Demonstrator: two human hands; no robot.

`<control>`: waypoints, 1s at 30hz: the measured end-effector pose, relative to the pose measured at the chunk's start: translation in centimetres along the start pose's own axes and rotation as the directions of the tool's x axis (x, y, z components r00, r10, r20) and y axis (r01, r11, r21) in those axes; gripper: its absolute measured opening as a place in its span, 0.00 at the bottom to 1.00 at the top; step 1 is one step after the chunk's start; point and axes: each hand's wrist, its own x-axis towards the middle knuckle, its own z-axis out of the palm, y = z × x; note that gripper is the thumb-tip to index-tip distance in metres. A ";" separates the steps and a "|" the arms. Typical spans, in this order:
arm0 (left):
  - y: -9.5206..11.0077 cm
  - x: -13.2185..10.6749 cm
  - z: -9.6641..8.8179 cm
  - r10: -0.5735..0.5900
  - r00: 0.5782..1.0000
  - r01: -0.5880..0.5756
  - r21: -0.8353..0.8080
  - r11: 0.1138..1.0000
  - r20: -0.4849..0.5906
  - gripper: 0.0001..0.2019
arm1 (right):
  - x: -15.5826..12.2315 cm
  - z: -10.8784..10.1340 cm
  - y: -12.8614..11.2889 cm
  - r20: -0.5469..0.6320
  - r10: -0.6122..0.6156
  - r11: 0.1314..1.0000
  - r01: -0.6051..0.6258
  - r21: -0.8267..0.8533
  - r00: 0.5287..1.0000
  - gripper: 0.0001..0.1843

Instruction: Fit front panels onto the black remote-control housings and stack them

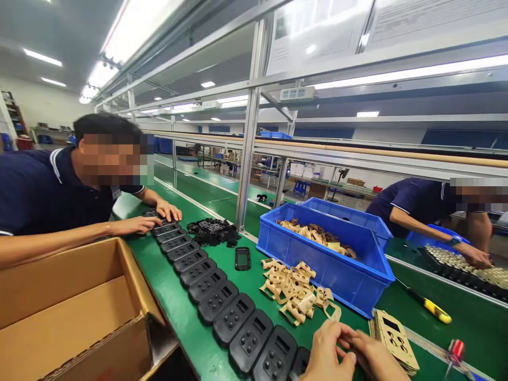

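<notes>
My left hand (332, 350) and my right hand (373, 355) meet at the bottom edge, fingers curled and fingertips close together. Whatever they pinch, if anything, is hidden by the fingers. Just beyond them lies a pile of crumpled cream-coloured cut-out pieces (289, 288). Right beside my right hand is a stack of flat cream panels (392, 338) with a window and round holes. To the left of my left hand runs a row of black plastic housings (251, 341), each with a slotted window and round bumps; its near end is partly covered by my hand.
A blue bin (325, 275) holds more pieces. Black parts (212, 232) and a single black frame (243, 259) lie nearby. Yellow-handled (436, 309) and red-handled screwdrivers (455, 352) lie right. A co-worker's hands (159, 214) touch the far housings. A cardboard box (79, 312) stands left.
</notes>
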 end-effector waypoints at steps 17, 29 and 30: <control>1.2 0.3 -1.1 -0.013 0.999 0.019 -0.149 0.989 0.040 0.12 | -4.4 -6.3 -1.3 -0.311 0.163 0.935 -0.247 -0.256 0.936 0.26; 0.9 0.4 -1.3 -0.066 0.988 0.091 -0.185 0.979 0.139 0.19 | -8.2 -4.8 -3.5 -0.706 0.086 0.965 -0.236 -0.117 0.703 0.20; 0.8 0.5 -1.2 -0.081 0.983 0.114 -0.203 0.973 0.163 0.22 | -8.2 -4.5 -4.0 -0.745 0.176 0.972 -0.235 0.027 0.644 0.20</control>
